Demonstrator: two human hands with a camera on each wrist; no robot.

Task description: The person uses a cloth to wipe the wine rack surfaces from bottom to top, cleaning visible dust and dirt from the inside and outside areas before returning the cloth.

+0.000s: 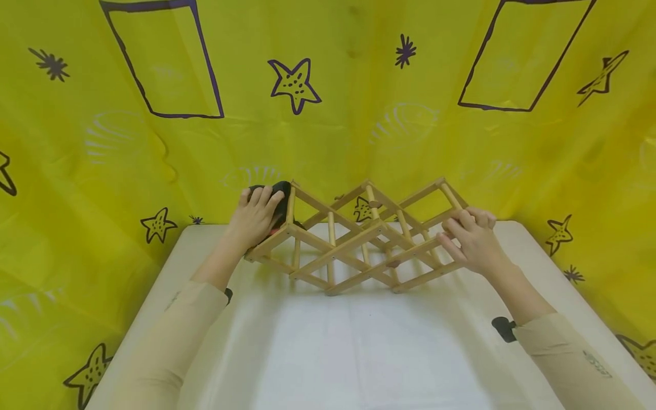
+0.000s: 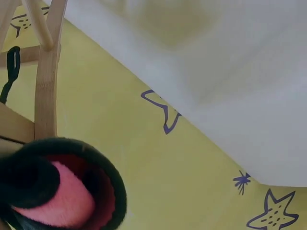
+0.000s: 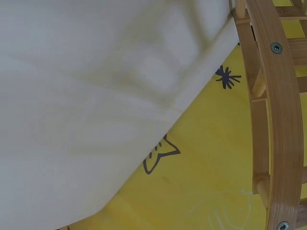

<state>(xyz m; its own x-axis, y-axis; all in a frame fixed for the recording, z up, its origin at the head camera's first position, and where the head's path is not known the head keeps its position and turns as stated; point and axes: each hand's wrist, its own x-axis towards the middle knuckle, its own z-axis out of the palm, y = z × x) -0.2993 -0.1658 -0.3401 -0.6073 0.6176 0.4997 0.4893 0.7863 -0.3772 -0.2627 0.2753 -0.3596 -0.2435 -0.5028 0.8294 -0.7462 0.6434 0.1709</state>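
A folding wooden lattice rack (image 1: 380, 229), made of crossed slats and round dowels, is spread open between both hands. My left hand (image 1: 254, 219), at its left end, has its fingers curled over a dark green, soft slipper-like item (image 1: 282, 191). In the left wrist view, that item's round opening shows a pink fuzzy inside (image 2: 72, 201), and a thin dark loop (image 2: 13, 64) hangs by the slats. My right hand (image 1: 471, 239) grips the rack's right end with bent fingers. The right wrist view shows a slat (image 3: 283, 110) with metal screws, but no fingers.
Under the rack is a white-covered table (image 1: 359, 347) with rounded far corners. Behind and around it hangs a yellow sheet (image 1: 338, 142) with drawn stars, shells and frames. Dark bands (image 1: 504, 329) show at both wrists.
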